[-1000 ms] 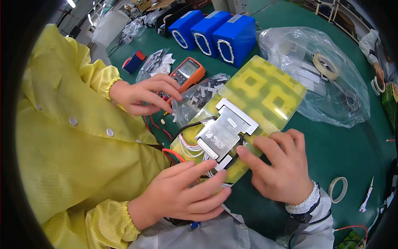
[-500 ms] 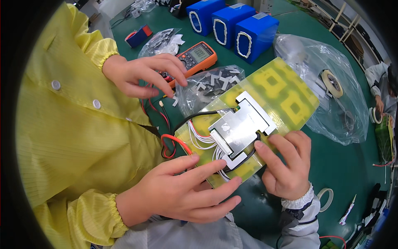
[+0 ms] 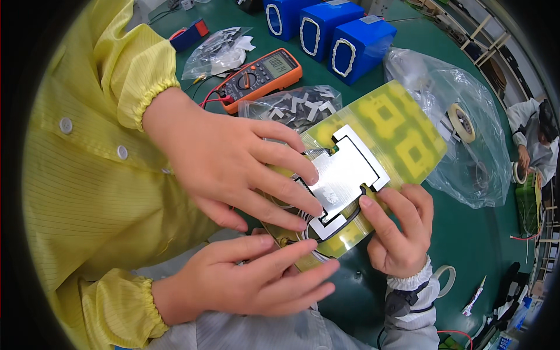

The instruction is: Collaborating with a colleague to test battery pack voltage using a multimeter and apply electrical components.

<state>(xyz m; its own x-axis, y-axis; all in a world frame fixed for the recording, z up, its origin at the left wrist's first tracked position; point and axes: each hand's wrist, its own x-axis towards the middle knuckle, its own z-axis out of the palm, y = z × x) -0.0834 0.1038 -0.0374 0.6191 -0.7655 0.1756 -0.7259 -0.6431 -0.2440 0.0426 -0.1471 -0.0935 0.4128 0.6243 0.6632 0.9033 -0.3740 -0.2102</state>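
Observation:
A flat yellow-green battery pack (image 3: 402, 119) in clear wrap lies tilted at the middle. On it sits a silver circuit-board module (image 3: 341, 175) with white padding strips, white wires and a black cable (image 3: 352, 217). My right hand (image 3: 402, 230) grips the pack's near right edge, the index finger on the black cable. My left hand is largely hidden; skin showing beneath the co-worker's lower hand may be it. A co-worker in yellow sleeves holds one hand (image 3: 239, 157) spread over the module's wire side. Their other hand (image 3: 245, 280) is at the pack's near left corner.
Behind the pack are an orange multimeter (image 3: 262, 80), a bag of small cut pieces (image 3: 297, 108) and several blue wrapped packs (image 3: 361, 46). A clear plastic bag (image 3: 484, 157) with a tape roll (image 3: 461, 122) lies right. Another tape ring (image 3: 446, 281) stands by my right wrist.
The co-worker's upper hand has come down and right from near the multimeter onto the module's wires. The red-orange cable is now hidden. My right hand stays nearly in place.

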